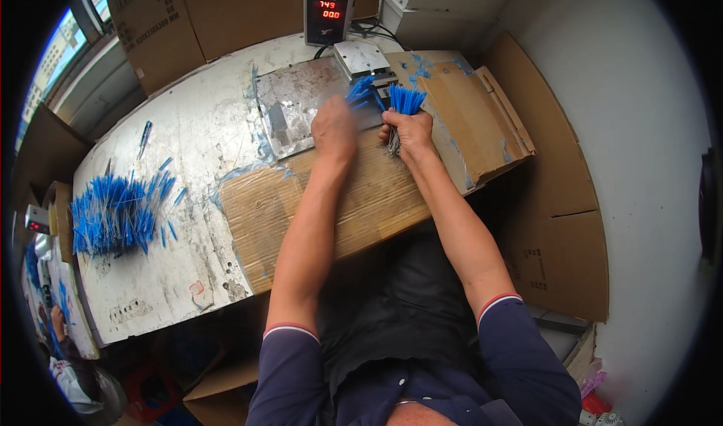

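My right hand (413, 130) is closed round an upright bundle of thin wires with blue ends (407, 100); the bare silvery ends hang below my fingers. Beside it on the left, my left hand (334, 127) is smeared by motion. A smaller bunch of blue-ended wires (360, 92) sticks out past its fingers, seemingly in its grip. Both hands are over the near side of a metal plate (297, 98), just in front of a small metal device (363, 59). The fingertips of my left hand are too blurred to make out singly.
A large heap of blue-ended wires (113, 211) lies on the worn white table (184, 253), with a pen (144, 140) behind it. Flat cardboard (252, 211) covers the near edge. A digital display box (329, 12) stands at the back; a cardboard box (482, 117) is on the right.
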Motion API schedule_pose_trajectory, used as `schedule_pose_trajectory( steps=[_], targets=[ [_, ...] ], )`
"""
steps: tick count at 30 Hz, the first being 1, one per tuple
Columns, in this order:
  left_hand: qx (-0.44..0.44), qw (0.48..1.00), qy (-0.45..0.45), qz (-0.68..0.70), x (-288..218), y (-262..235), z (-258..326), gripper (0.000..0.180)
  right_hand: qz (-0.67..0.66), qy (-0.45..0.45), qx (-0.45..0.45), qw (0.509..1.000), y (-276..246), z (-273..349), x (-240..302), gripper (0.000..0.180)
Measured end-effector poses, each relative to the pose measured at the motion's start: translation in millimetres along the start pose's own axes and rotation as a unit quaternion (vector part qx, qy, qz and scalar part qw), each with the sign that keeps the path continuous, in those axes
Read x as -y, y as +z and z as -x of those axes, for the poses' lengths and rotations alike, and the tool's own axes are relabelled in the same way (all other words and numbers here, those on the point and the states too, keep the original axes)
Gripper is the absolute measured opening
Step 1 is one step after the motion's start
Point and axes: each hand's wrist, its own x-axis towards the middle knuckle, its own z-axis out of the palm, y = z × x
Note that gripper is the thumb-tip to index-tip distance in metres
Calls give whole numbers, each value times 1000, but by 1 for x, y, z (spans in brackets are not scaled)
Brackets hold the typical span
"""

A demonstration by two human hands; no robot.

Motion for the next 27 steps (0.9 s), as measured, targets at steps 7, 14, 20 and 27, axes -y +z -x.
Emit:
schedule_pose_trajectory(
  steps=[7,14,20,27],
  targets=[
    [-90,992,-61,69,-3,-7,-1,10,43,-3,-20,999,9,-8,-2,9],
    [-133,985,-5,108,-4,-4,-4,20,44,5,-23,999,8,-8,1,9],
    [19,994,-41,96,1,-1,-2,21,-40,15,26,999,0,-5,5,11],
    [16,994,-26,102,-2,-3,-2,22,-7,20,25,999,-10,-7,3,15]
  ],
)
